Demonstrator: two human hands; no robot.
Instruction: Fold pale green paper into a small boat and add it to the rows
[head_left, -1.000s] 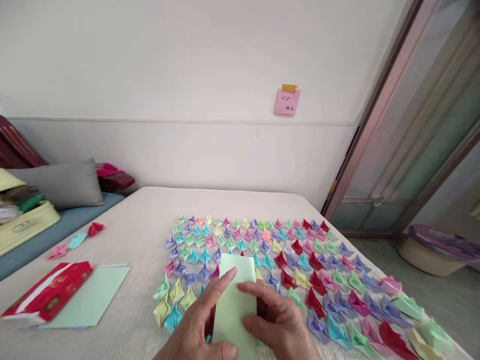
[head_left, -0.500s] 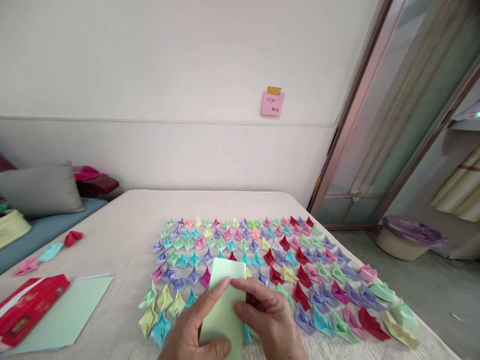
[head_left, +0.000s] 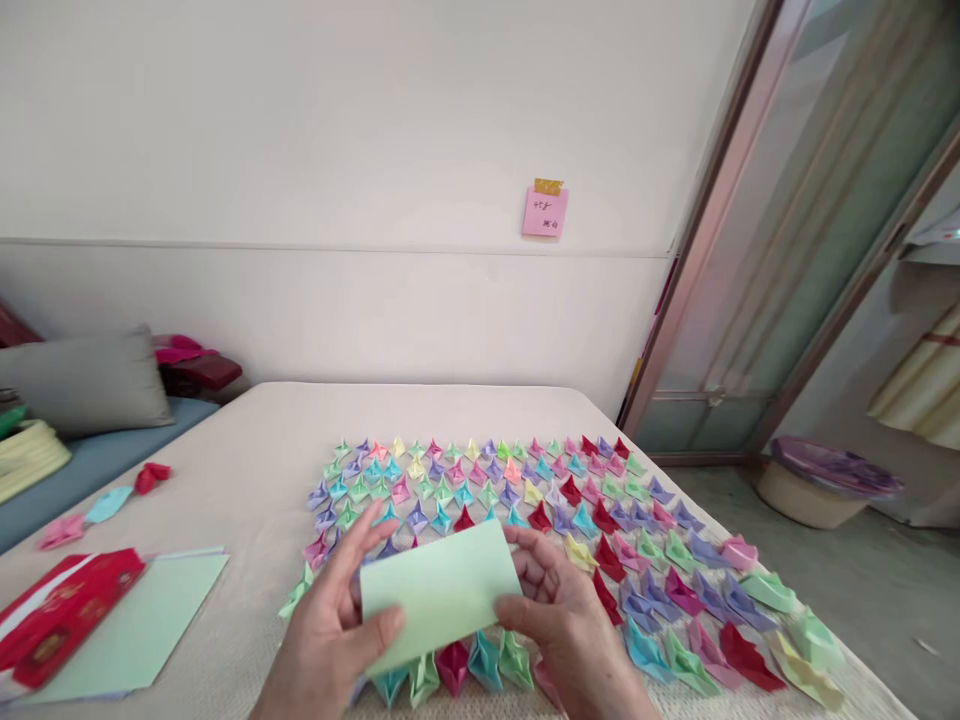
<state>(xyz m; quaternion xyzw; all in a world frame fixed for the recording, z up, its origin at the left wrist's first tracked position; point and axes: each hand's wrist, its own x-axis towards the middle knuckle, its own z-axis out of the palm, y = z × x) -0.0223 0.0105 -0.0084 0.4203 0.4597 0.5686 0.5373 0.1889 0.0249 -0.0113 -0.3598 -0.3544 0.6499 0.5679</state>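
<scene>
A pale green sheet of paper [head_left: 442, 590], shaped as a long rectangle, is held sideways between both hands, its right end raised a little. My left hand [head_left: 341, 610] grips its left end, thumb on the front and fingers behind. At the right end, my right hand [head_left: 555, 620] pinches it with the thumb in front and the fingers behind the edge. Rows of small folded paper boats [head_left: 517, 490] in many colours stand on the cream cloth behind and below the paper. Part of these rows is hidden by my hands and the sheet.
To the left, a red packet [head_left: 71, 610] lies on a stack of green paper [head_left: 169, 600]. Beyond it are a red folded piece [head_left: 152, 477], a blue one [head_left: 109, 503] and a pink one [head_left: 61, 531]. A lidded bin [head_left: 825, 485] stands on the floor at right.
The green paper has turned from upright to sideways. My right hand has moved from its top edge to its right end, and my left hand now grips the left end.
</scene>
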